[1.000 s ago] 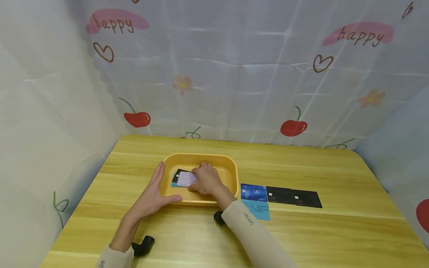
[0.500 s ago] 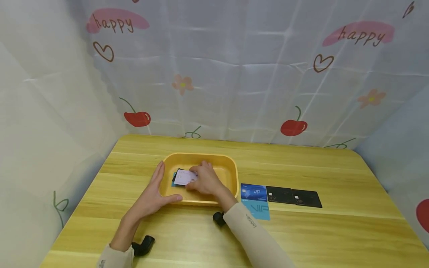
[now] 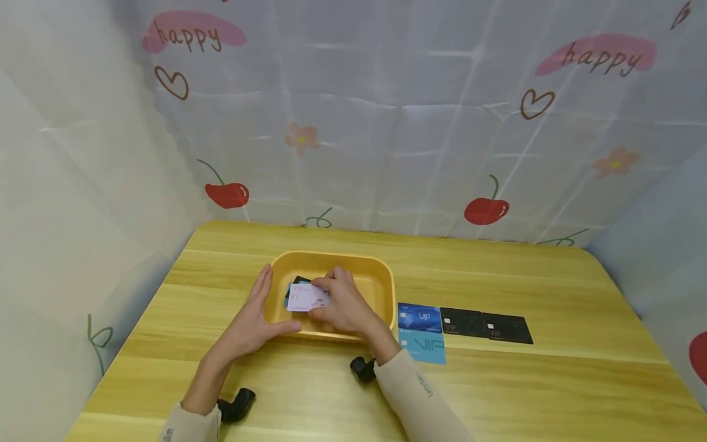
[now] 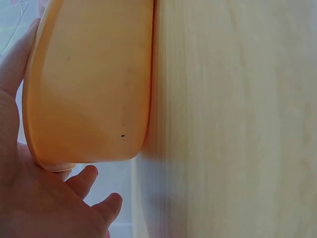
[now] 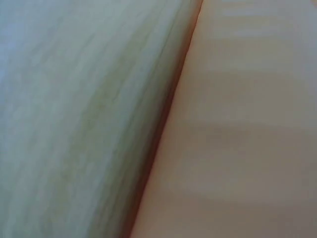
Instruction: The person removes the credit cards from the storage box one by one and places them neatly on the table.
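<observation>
I see one white card (image 3: 305, 298) slightly nearer the front edge of the tabletop (image 3: 530, 393) than a second ago, pinched in the right grip (image 3: 345, 302) over the one yellow tray (image 3: 381, 291). The left grip (image 3: 250, 324) spreads wide against its rim; right of it I count two black cards (image 3: 461, 322) and two blue cards (image 3: 418, 318).

Wood-grain table (image 3: 530, 393), white curtain (image 3: 381, 166) behind it, printed with red cherries (image 3: 227, 195), peach flowers (image 3: 302, 139), outlined hearts (image 3: 172, 83), "happy" lettering (image 3: 188, 38)
</observation>
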`<state>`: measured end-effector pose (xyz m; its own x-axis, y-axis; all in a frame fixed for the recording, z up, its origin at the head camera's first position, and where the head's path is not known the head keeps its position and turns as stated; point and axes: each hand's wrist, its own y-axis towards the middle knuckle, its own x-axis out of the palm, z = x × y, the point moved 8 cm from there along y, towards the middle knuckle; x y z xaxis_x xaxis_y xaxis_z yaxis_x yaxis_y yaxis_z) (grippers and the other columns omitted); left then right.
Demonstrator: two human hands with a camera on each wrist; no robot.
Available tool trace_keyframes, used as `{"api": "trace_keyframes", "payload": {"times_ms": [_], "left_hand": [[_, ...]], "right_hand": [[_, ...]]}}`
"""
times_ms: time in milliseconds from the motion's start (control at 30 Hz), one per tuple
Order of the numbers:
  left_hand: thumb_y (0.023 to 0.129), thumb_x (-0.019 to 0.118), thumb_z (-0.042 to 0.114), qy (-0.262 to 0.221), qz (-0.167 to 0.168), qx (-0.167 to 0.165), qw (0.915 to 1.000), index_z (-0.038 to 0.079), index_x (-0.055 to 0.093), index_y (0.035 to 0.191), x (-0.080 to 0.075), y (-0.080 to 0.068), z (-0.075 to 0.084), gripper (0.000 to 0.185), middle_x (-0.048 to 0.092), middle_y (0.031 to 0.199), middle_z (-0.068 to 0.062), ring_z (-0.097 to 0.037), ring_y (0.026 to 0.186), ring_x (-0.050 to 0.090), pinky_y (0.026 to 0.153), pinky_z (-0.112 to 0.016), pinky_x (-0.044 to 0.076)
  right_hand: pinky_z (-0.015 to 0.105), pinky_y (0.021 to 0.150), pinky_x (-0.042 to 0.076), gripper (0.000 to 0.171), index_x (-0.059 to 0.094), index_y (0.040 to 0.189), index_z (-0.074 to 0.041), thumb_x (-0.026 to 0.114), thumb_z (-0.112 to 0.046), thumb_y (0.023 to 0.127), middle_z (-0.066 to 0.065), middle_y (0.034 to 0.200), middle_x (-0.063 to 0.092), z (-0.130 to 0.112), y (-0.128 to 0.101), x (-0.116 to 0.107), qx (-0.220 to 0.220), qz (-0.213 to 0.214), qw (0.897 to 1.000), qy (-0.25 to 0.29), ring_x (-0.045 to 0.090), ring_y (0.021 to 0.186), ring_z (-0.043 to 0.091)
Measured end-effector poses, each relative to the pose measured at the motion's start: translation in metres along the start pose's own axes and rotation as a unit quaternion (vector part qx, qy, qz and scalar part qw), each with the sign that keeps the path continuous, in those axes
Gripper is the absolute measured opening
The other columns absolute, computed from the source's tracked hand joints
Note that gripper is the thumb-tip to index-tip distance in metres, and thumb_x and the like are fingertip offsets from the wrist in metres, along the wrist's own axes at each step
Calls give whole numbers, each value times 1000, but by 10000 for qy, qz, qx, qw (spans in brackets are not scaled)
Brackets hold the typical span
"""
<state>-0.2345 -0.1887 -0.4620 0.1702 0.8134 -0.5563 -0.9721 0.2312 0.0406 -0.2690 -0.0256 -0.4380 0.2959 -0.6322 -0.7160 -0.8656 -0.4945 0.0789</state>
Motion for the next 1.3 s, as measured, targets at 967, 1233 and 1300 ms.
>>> {"api": "trace_keyframes", "payload": {"times_ms": [967, 1233, 1300], "left_hand": [[78, 84, 38, -37, -16, -65, 10000, 9, -2, 159, 2, 3, -1, 121, -6, 165, -8, -32, 149, -1, 113, -62, 12], [78, 84, 38, -52, 11, -151, 9999, 11, -3, 159, 0, 2, -3, 121, -7, 165, -6, -31, 149, -2, 113, -62, 11], [78, 84, 38, -46, 10, -137, 9999, 11, -2, 159, 1, 3, -4, 121, -6, 165, -6, -31, 149, -2, 113, -62, 11]], "right_hand": [[34, 76, 37, 55, 68, 125, -5, 85, -21, 75, 1, 101, 46, -1, -26, -29, -77, 353, 9987, 365, 40, 95, 19], [33, 75, 39, 53, 69, 122, -6, 87, -20, 74, -1, 102, 45, -3, -43, -40, -102, 410, 9985, 348, 40, 98, 19], [33, 74, 39, 53, 69, 122, -6, 87, -21, 74, -2, 102, 44, -3, -48, -42, -159, 436, 9987, 227, 39, 99, 18]]}}
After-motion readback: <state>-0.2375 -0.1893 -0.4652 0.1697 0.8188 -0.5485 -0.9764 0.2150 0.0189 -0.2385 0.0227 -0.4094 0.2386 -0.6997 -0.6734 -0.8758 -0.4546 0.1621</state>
